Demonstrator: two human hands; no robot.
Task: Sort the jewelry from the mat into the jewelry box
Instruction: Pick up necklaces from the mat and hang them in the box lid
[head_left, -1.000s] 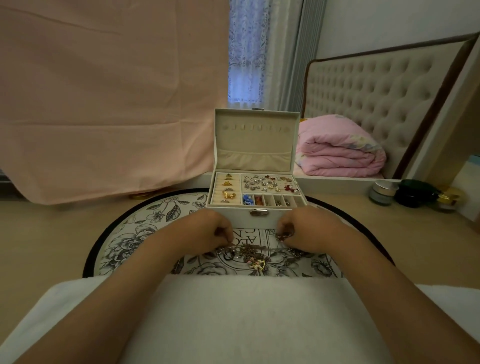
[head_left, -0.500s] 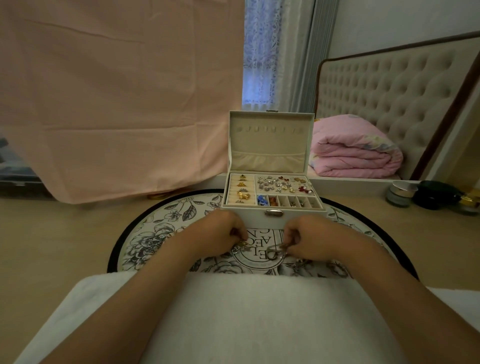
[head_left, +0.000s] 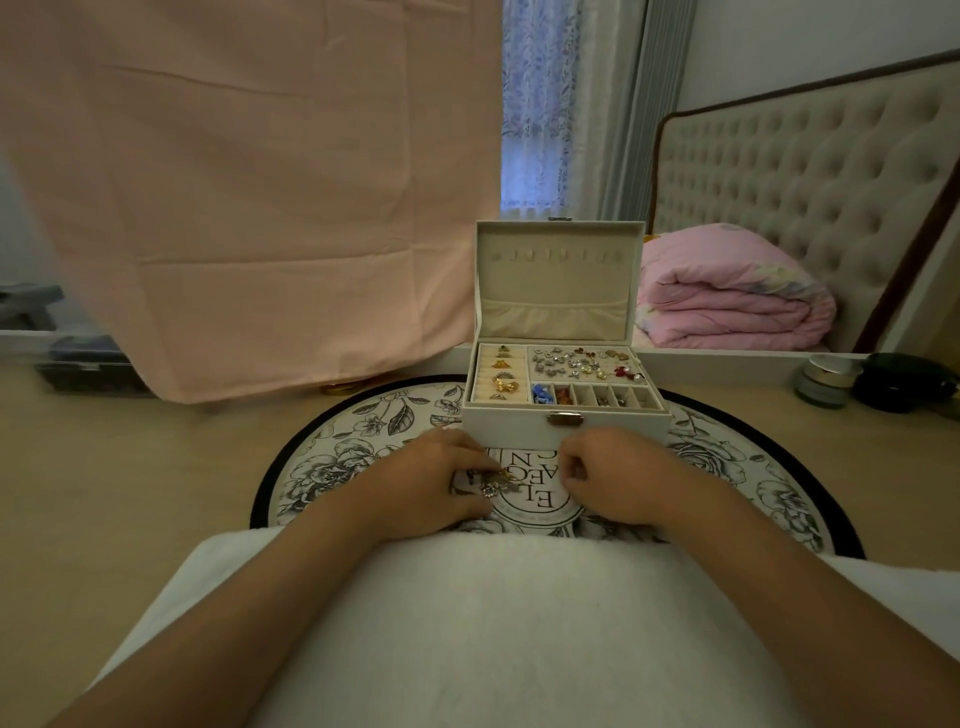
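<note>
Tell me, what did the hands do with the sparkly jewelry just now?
The jewelry that stretched between both hands is now bunched at the left hand, whose fingers pinch it over the mat. The right hand seems to have let go and stays curled; anything inside is hidden. The jewelry box stayed open, contents unchanged.

Round floral mat (head_left: 363, 436), centre lettering partly visible, reads "N", "AEG", "EI", smaller ring print illegible
</note>
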